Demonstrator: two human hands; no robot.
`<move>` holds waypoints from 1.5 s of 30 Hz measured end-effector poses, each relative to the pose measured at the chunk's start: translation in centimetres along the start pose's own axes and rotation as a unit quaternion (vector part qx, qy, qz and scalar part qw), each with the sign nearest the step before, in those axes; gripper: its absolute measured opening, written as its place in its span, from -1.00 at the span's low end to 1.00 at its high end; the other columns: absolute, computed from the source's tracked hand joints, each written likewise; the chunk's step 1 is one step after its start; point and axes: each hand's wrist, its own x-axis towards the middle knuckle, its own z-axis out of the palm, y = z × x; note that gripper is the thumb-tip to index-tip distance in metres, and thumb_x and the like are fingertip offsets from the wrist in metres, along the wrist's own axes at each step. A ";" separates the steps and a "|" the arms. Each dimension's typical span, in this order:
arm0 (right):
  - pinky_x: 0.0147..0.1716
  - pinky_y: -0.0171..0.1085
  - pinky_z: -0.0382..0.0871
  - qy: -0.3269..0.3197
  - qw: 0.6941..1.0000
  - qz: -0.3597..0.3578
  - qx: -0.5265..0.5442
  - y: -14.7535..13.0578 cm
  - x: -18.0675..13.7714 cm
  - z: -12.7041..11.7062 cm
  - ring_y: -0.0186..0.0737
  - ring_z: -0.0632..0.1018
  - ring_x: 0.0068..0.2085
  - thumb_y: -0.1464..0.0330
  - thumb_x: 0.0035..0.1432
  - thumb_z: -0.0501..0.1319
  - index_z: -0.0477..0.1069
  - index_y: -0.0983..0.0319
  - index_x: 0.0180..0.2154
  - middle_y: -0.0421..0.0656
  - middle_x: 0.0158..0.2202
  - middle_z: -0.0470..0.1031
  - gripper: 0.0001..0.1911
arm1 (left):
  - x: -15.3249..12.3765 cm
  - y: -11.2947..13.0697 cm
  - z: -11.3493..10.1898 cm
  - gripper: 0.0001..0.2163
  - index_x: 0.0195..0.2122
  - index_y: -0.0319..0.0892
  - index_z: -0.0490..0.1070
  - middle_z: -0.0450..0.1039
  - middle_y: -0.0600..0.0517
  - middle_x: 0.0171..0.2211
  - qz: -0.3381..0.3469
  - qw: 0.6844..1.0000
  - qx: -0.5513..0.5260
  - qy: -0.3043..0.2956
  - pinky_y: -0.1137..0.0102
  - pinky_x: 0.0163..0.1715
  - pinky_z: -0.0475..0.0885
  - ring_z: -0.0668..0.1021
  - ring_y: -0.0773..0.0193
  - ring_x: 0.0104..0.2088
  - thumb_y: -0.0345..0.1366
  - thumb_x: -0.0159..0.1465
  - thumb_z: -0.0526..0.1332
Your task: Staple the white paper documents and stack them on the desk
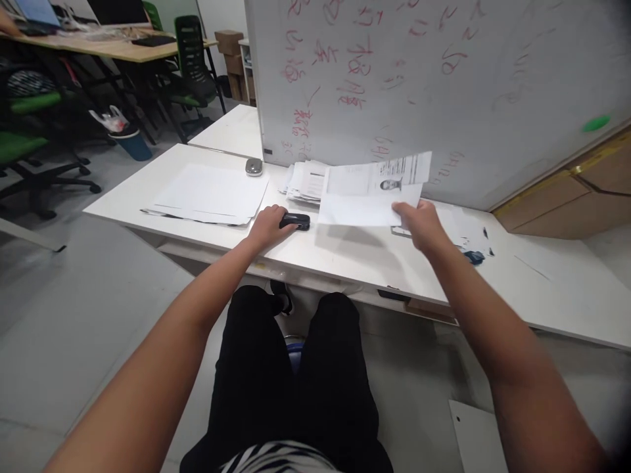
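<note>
My left hand (269, 227) is closed around a black stapler (298, 222) that rests on the white desk, its front end pointing right. In my right hand (421, 222) a printed sheet of paper (355, 197) is pinched at its right edge, thumb on top. The sheet is held above the desk, and text and a small dark picture are printed on it. Whether it is one sheet or a few, I cannot tell. Behind the sheet's left edge lies a pile of printed papers (306, 182). A flat pale object (401, 231), partly hidden, lies under my right hand.
On the white desk (345, 253), a stack of white paper (211, 190) lies at the left, beside a grey mouse (254, 167). A whiteboard (419, 85) stands along the back. Dark blue scraps (474, 257) lie at the right. A blue bin (131, 142) stands on the floor.
</note>
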 end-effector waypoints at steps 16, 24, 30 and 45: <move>0.23 0.35 -0.12 0.037 0.918 -0.108 -0.379 6.9 8.6 3.6 0.27 0.12 0.34 0.15 0.21 0.12 0.05 0.29 0.30 0.23 0.36 0.02 -0.30 | 0.3 -0.2 0.6 -0.68 -0.10 -0.11 0.33 0.38 -0.11 -0.18 -0.033 0.999 0.018 -0.004 0.16 -0.10 0.31 0.41 0.00 -0.10 0.01 0.28 0.16; 0.28 0.12 0.07 0.094 0.934 -0.109 -0.327 14.6 5.9 -6.7 0.05 0.25 0.29 0.17 0.25 0.03 0.37 0.25 0.11 0.06 0.23 0.32 -0.51 | 0.4 0.2 0.0 -0.68 -0.12 -0.12 0.35 0.40 -0.12 -0.19 -0.044 0.999 -0.002 -0.011 0.16 -0.15 0.32 0.41 0.00 -0.13 0.00 0.26 0.15; 0.25 0.18 0.09 0.095 0.899 -0.209 -0.372 16.2 3.0 -6.1 0.14 0.10 0.38 0.29 0.20 0.04 0.39 0.17 0.11 0.00 0.32 0.23 -0.55 | 0.7 0.7 -0.3 -0.66 -0.12 -0.13 0.36 0.42 -0.13 -0.17 -0.058 0.998 0.016 -0.027 0.16 -0.13 0.31 0.42 -0.01 -0.13 0.01 0.24 0.14; 0.22 0.14 0.13 0.035 0.892 -0.188 -0.409 15.2 2.7 -5.3 0.13 0.29 0.29 0.26 0.30 -0.01 0.41 0.24 0.10 0.08 0.24 0.36 -0.57 | 0.7 0.9 -0.3 -0.64 -0.09 -0.14 0.36 0.41 -0.14 -0.17 -0.073 0.997 0.023 -0.018 0.17 -0.15 0.33 0.43 -0.02 -0.10 0.02 0.24 0.15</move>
